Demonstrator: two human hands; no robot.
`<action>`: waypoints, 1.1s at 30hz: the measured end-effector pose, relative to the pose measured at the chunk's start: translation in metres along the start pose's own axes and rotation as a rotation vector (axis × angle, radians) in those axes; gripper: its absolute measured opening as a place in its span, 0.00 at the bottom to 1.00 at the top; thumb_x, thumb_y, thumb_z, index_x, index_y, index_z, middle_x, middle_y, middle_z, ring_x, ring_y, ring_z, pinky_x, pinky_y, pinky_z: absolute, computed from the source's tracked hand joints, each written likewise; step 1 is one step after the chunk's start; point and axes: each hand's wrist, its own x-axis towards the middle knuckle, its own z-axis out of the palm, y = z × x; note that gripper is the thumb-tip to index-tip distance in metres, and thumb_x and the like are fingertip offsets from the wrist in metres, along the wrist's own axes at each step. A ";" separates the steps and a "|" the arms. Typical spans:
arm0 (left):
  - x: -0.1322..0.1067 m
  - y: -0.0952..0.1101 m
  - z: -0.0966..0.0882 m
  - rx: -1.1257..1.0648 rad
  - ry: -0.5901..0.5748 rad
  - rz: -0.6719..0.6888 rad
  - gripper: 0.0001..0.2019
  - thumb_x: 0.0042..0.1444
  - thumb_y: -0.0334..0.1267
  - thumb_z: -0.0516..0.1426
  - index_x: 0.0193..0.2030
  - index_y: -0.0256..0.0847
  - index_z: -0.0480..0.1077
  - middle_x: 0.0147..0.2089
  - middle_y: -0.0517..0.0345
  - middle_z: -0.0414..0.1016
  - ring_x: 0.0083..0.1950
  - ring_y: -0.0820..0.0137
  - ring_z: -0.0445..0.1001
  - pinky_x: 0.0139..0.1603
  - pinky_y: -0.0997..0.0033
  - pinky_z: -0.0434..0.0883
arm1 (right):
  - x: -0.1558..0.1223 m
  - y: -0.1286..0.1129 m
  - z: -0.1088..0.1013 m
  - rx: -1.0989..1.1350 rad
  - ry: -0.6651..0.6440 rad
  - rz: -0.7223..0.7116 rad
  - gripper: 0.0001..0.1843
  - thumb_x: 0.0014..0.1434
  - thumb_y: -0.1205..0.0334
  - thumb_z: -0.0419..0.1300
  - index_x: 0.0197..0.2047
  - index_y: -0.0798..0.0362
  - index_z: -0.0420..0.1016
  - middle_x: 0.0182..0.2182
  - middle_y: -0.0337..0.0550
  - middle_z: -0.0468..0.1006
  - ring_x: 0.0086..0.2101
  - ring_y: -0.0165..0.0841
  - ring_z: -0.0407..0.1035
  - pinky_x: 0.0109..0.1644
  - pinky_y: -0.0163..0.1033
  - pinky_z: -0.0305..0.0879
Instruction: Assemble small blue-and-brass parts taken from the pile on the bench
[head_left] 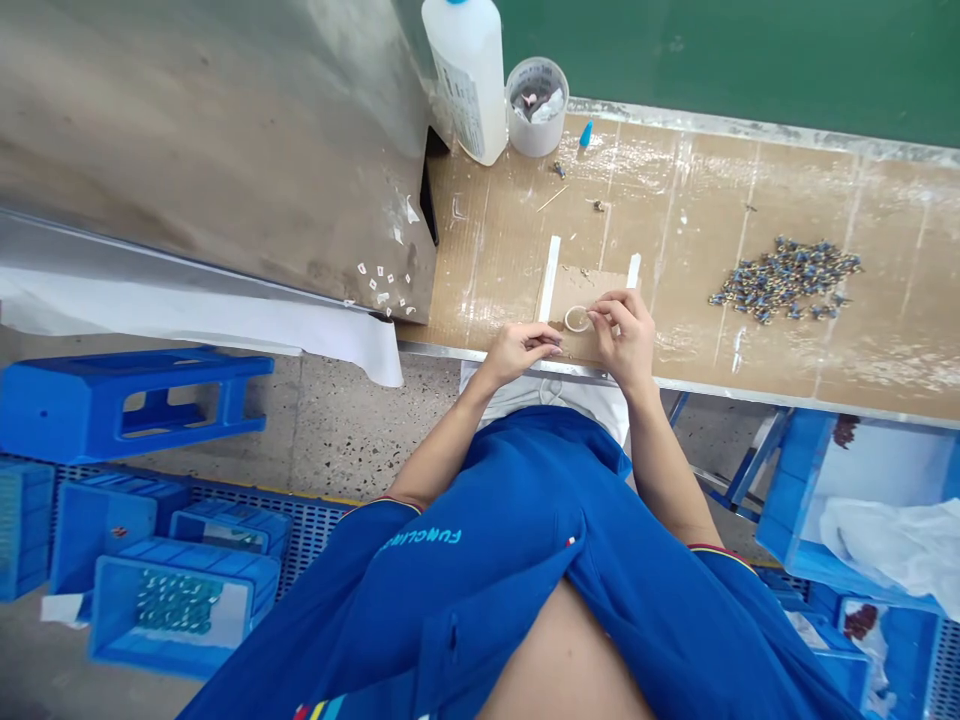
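My right hand (626, 332) is pinched at the fingertips on a small roll of pale tape (576, 319), over a cardboard pad (592, 285) near the bench's front edge. My left hand (519, 350) is closed just left of it, thumb and fingers pressed together on something too small to make out. Two white strips (550, 277) lie along the pad's sides. A heap of small blue-grey metal parts (787, 278) lies to the right on the bench.
A white plastic bottle (469, 75) and a small white cup (536, 105) stand at the back of the brown bench (750, 330). A steel machine housing (210, 140) fills the left. Blue crates (180, 605) and a blue stool (127, 400) sit on the floor; blue bins (862, 500) are at right.
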 end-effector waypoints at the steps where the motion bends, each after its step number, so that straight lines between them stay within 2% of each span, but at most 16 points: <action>1: 0.000 0.000 0.000 0.011 0.001 0.005 0.14 0.53 0.43 0.64 0.39 0.32 0.79 0.39 0.49 0.81 0.39 0.69 0.80 0.43 0.71 0.77 | -0.001 0.000 0.000 0.017 -0.003 0.007 0.13 0.65 0.57 0.57 0.35 0.55 0.78 0.37 0.46 0.75 0.38 0.25 0.69 0.39 0.32 0.67; 4: 0.000 0.001 0.001 0.032 0.006 0.022 0.14 0.54 0.43 0.64 0.39 0.32 0.80 0.39 0.49 0.81 0.39 0.69 0.80 0.42 0.71 0.76 | -0.003 -0.003 0.001 0.106 -0.004 0.083 0.14 0.64 0.54 0.58 0.34 0.55 0.78 0.37 0.46 0.76 0.38 0.25 0.70 0.38 0.31 0.67; 7: -0.001 0.002 0.001 0.058 0.017 0.030 0.14 0.54 0.44 0.64 0.39 0.32 0.80 0.38 0.49 0.81 0.38 0.69 0.80 0.41 0.72 0.75 | -0.005 -0.009 0.000 0.226 0.047 0.216 0.17 0.64 0.50 0.58 0.34 0.55 0.77 0.37 0.46 0.77 0.38 0.26 0.72 0.39 0.32 0.68; 11: -0.001 0.003 0.002 0.076 0.024 0.001 0.13 0.54 0.43 0.65 0.37 0.33 0.80 0.37 0.50 0.81 0.38 0.69 0.80 0.41 0.72 0.75 | -0.011 -0.021 -0.007 0.330 0.065 0.347 0.20 0.63 0.45 0.59 0.36 0.56 0.77 0.32 0.44 0.78 0.33 0.25 0.72 0.40 0.33 0.69; 19: -0.001 0.007 0.004 0.106 0.009 0.055 0.10 0.55 0.39 0.64 0.36 0.33 0.80 0.35 0.51 0.81 0.34 0.72 0.79 0.37 0.76 0.73 | -0.020 -0.034 -0.011 0.200 -0.023 0.226 0.17 0.63 0.49 0.59 0.36 0.54 0.80 0.31 0.43 0.81 0.30 0.25 0.71 0.37 0.32 0.68; 33: -0.001 0.010 0.003 0.145 -0.027 0.089 0.09 0.57 0.39 0.63 0.38 0.33 0.80 0.37 0.50 0.81 0.36 0.70 0.79 0.38 0.74 0.74 | -0.024 -0.037 -0.002 0.069 -0.051 0.072 0.18 0.67 0.51 0.54 0.35 0.53 0.78 0.31 0.43 0.80 0.30 0.25 0.69 0.37 0.33 0.67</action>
